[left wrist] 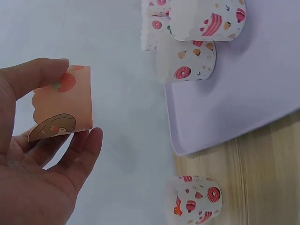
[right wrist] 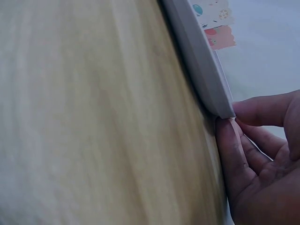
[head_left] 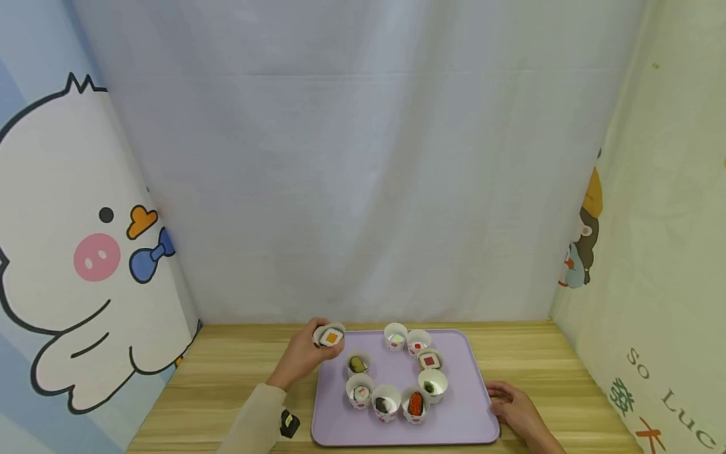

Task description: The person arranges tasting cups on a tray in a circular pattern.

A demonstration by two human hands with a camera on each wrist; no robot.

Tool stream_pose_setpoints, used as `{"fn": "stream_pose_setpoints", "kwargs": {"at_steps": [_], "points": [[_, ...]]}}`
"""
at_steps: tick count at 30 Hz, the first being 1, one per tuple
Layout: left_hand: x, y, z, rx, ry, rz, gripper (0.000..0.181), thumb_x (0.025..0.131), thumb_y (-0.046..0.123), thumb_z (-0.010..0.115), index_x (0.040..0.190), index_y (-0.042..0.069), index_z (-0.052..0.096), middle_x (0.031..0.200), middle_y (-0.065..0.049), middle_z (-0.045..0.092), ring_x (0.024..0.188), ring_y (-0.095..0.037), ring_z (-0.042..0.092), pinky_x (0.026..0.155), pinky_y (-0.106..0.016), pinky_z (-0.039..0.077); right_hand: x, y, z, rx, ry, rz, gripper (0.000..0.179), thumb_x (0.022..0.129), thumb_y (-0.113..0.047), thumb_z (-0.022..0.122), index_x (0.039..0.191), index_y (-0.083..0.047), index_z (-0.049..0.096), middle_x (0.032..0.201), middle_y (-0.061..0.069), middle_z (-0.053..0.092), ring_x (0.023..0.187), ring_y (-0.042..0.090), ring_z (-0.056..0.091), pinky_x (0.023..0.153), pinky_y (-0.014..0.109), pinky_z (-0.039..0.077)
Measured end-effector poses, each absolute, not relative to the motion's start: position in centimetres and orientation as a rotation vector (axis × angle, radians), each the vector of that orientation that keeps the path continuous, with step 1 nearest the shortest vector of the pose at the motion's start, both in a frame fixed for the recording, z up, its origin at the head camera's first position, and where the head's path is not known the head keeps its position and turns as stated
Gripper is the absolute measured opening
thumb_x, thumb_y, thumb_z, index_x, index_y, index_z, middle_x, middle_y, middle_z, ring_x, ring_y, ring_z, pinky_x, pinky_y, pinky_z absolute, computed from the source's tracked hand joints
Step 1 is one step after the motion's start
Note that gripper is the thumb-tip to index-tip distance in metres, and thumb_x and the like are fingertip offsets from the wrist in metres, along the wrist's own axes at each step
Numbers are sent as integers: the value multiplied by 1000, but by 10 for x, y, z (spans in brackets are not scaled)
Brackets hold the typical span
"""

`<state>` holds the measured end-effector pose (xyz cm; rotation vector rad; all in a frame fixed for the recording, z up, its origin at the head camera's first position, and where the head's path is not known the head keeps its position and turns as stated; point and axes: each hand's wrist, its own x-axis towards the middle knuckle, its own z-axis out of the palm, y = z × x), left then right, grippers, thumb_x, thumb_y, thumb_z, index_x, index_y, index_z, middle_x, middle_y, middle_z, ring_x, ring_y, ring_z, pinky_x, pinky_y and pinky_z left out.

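Observation:
A paper baking cup (head_left: pixel 334 329) with a sushi piece in it, white with an orange square, is held by my left hand (head_left: pixel 303 355) above the tray's far left corner. In the left wrist view that cup (left wrist: pixel 70 103) is peach with a strawberry and a brown animal print, gripped between thumb and fingers. My right hand (head_left: pixel 516 410) pinches the right rim of the lilac tray (head_left: pixel 471 410); the right wrist view shows thumb and finger on either side of the tray edge (right wrist: pixel 206 65). Cups such as the one with orange roe (head_left: pixel 416 407) form a ring on the tray.
A white patterned cup (left wrist: pixel 199 201) appears over bare wood in the left wrist view. The wooden tabletop (head_left: pixel 227 372) runs around the tray. A pale curtain (head_left: pixel 363 189) hangs behind, with printed cloths (head_left: pixel 62 189) at the sides.

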<state>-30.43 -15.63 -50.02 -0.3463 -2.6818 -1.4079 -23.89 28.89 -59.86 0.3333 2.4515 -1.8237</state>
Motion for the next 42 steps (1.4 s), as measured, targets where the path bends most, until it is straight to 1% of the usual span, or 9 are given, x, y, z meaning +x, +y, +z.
{"fn": "stream_pose_setpoints", "kwargs": {"at_steps": [1, 6, 11, 20, 26, 30, 34, 39, 42], "points": [[-306, -154, -499, -343, -2685, -1413, 52, 79, 30, 80, 124, 17, 57, 113, -8, 66, 94, -17, 61, 74, -32, 50, -239, 289, -598, 332, 2454, -1825, 54, 74, 14, 60, 128, 13, 54, 108, 15, 66, 85, 16, 62, 66, 29, 55], [-317, -143, -499, -365, -2691, -1399, 54, 80, 34, 79, 125, 15, 57, 115, -9, 66, 96, -19, 61, 75, -35, 50, -238, 291, -597, 323, 2456, -1823, 54, 75, 14, 60, 128, 13, 53, 108, 16, 66, 84, 15, 61, 67, 28, 55], [-328, -132, -503, -386, -2688, -1438, 55, 81, 32, 79, 126, 12, 56, 117, -12, 66, 97, -22, 61, 78, -39, 50, -239, 293, -599, 323, 2448, -1835, 54, 75, 13, 60, 128, 12, 53, 108, 15, 66, 83, 14, 62, 67, 28, 54], [-344, -108, -516, -370, -2703, -1506, 54, 80, 28, 79, 125, 9, 55, 114, -16, 65, 89, -21, 57, 73, -34, 45, -237, 294, -600, 265, 2425, -1845, 54, 76, 13, 59, 129, 15, 51, 109, 16, 65, 83, 13, 62, 67, 28, 55], [-353, -95, -529, -350, -2709, -1497, 50, 81, 27, 78, 122, 8, 55, 109, -13, 66, 87, -20, 57, 73, -34, 46, -237, 295, -599, 266, 2422, -1852, 54, 76, 12, 60, 129, 14, 51, 109, 15, 66, 84, 14, 62, 67, 28, 55], [-354, -87, -531, -327, -2704, -1509, 51, 81, 25, 78, 122, 6, 55, 109, -15, 66, 87, -22, 57, 71, -35, 47, -238, 296, -599, 240, 2419, -1848, 54, 77, 12, 59, 130, 15, 50, 109, 14, 66, 84, 13, 62, 67, 28, 55], [-356, -79, -533, -308, -2714, -1516, 52, 81, 25, 78, 124, 7, 55, 109, -16, 66, 85, -22, 57, 70, -34, 46, -238, 297, -600, 223, 2419, -1852, 54, 77, 13, 57, 130, 15, 49, 108, 14, 65, 83, 12, 61, 67, 28, 55], [-359, -72, -541, -303, -2702, -1490, 54, 80, 20, 78, 124, 0, 55, 109, -23, 65, 83, -22, 56, 69, -34, 46, -239, 295, -600, 227, 2421, -1850, 54, 76, 12, 58, 130, 15, 50, 110, 16, 65, 82, 14, 61, 67, 28, 55], [-360, -69, -546, -271, -2720, -1452, 54, 80, 20, 77, 124, -3, 54, 103, -22, 65, 79, -21, 55, 66, -32, 46, -239, 293, -601, 250, 2423, -1849, 54, 75, 12, 59, 129, 13, 52, 110, 16, 65, 83, 14, 61, 66, 29, 55]]}}
